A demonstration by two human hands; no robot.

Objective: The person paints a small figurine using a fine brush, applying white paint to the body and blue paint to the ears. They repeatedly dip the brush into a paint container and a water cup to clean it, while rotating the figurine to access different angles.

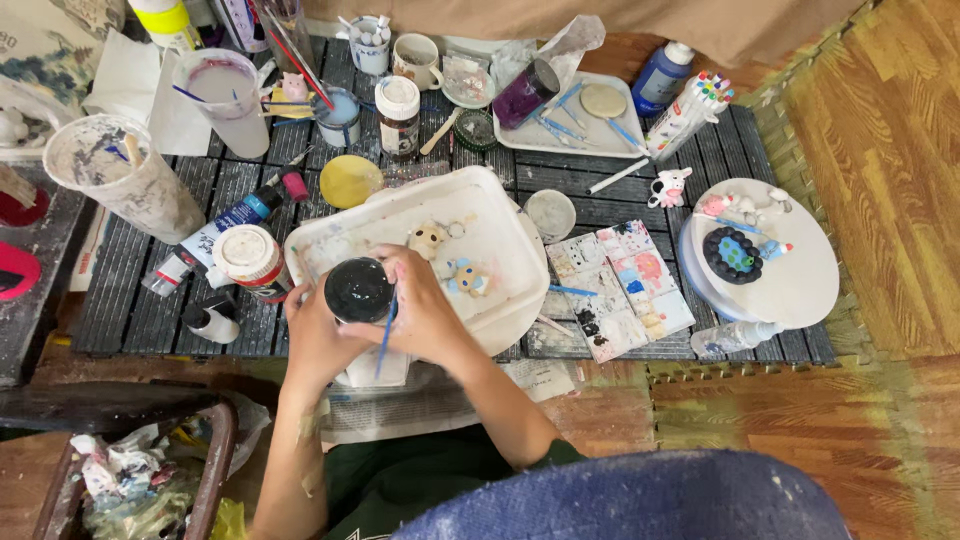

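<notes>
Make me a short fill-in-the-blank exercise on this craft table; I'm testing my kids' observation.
1. Both hands, left hand and right hand, hold a small round jar with a ____ lid.
2. The right hand also holds a thin ____ paintbrush.
3. Two small painted figurines lie in the white ____ tray.

Missing words: black; blue; plastic

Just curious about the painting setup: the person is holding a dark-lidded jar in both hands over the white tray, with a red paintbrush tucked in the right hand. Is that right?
Not quite: the paintbrush is blue, not red, as the head view shows. The rest holds: the left hand and right hand grip the dark-lidded jar at the near edge of the white tray.
</notes>
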